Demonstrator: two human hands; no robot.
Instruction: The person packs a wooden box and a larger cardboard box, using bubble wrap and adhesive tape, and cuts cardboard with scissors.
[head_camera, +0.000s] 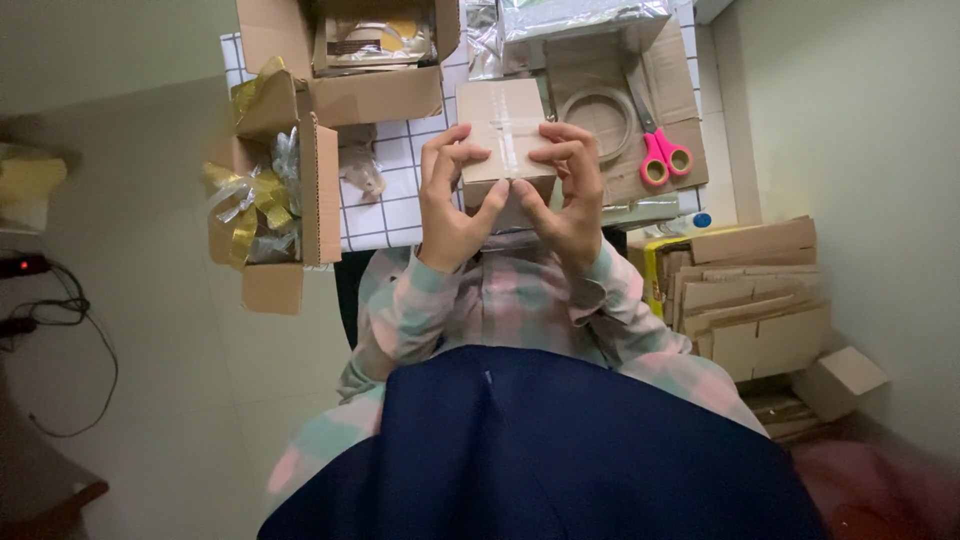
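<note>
Both hands grip a small taped cardboard box (505, 135) by its side edges.
Left hand (452, 195) and right hand (570, 190) pinch it above the gridded surface (385, 205); pink scissors (660, 155) lie just right, open cartons (290, 190) crowd left.

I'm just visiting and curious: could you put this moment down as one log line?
left hand: grips small taped cardboard box | right hand: grips same box | pink scissors: lying beside tape roll

Open boxes (300, 150) left, scissors (660, 150) right.
</note>
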